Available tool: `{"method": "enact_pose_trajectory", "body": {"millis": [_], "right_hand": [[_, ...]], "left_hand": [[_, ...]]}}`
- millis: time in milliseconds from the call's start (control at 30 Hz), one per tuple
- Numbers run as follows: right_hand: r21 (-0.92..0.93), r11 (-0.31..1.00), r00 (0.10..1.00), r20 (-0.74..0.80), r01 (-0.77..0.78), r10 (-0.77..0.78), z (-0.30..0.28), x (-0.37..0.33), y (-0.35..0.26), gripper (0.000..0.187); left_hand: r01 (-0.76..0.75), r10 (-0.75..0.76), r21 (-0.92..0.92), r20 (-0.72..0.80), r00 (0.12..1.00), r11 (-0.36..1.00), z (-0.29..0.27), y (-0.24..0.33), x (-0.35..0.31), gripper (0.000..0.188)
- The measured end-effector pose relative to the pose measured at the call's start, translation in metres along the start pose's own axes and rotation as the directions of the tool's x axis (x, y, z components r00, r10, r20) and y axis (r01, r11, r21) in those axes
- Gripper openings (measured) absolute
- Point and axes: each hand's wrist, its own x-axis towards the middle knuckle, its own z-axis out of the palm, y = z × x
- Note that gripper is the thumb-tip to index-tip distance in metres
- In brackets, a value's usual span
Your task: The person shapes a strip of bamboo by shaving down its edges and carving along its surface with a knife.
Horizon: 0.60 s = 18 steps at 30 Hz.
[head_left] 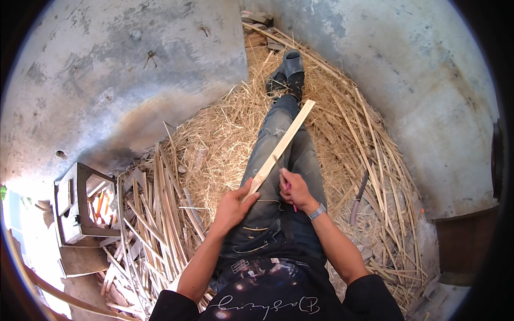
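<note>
A flat, pale strip of split bamboo or wood [286,140] slants across my outstretched legs [273,134], its far end near my shins. My left hand [234,207] is closed round its near end, where the strip looks shaved and narrower. My right hand [296,191] is closed on a slim tool with a pink handle [295,208], just right of the strip. The tool looks like a small knife, but its blade is hard to make out against my dark trousers. A thin curled shaving [256,229] lies on my lap.
Pale shavings [214,139] cover the floor around my legs. Long strips [166,187] pile up at left, and more [369,139] line the right wall. A dark-bladed tool with a handle [360,198] lies right of my legs. A wooden stool-like frame [80,203] stands at left.
</note>
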Motion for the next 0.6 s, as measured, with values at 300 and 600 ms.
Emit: {"method": "enact_pose_trajectory", "body": {"millis": [300,600], "right_hand": [[-0.785,0.586,0.910,-0.073,0.200,-0.408,0.031,0.012,-0.026,0.036],[-0.709,0.626,0.937,0.152,0.324,-0.313,0.041,-0.046,-0.034,0.028]], "left_hand": [[0.021,-0.003,0.238,-0.074,0.997,0.971,0.006,0.028,-0.013,0.048],[-0.068,0.067,-0.019,-0.030,0.997,0.998,0.010,-0.020,0.002,0.049]]}}
